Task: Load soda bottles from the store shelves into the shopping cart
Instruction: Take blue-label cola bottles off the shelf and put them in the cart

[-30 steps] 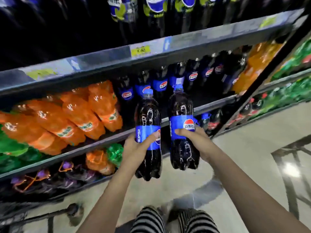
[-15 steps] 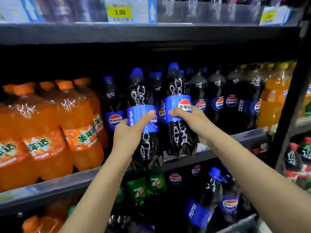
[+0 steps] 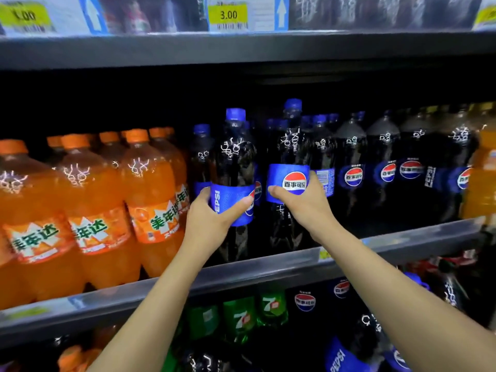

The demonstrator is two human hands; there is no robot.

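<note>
My left hand [image 3: 208,218] grips a dark cola bottle [image 3: 234,167] with a blue cap and blue label, upright at the front of the middle shelf [image 3: 268,269]. Just to its right, my right hand [image 3: 303,200] grips a second cola bottle [image 3: 291,146] round its blue label. Both bottles stand among the row of cola bottles [image 3: 381,167] on that shelf. No shopping cart is in view.
Orange soda bottles [image 3: 88,200] fill the left of the middle shelf. Green soda bottles [image 3: 252,315] and more cola sit on the shelf below. The upper shelf edge carries yellow price tags [image 3: 228,14]. An orange bottle [image 3: 483,178] stands far right.
The view has swung up from the floor to the shelf. Both hands, still gripping their bottles, have gone from in front of the shelf up to the cola row on the middle shelf.
</note>
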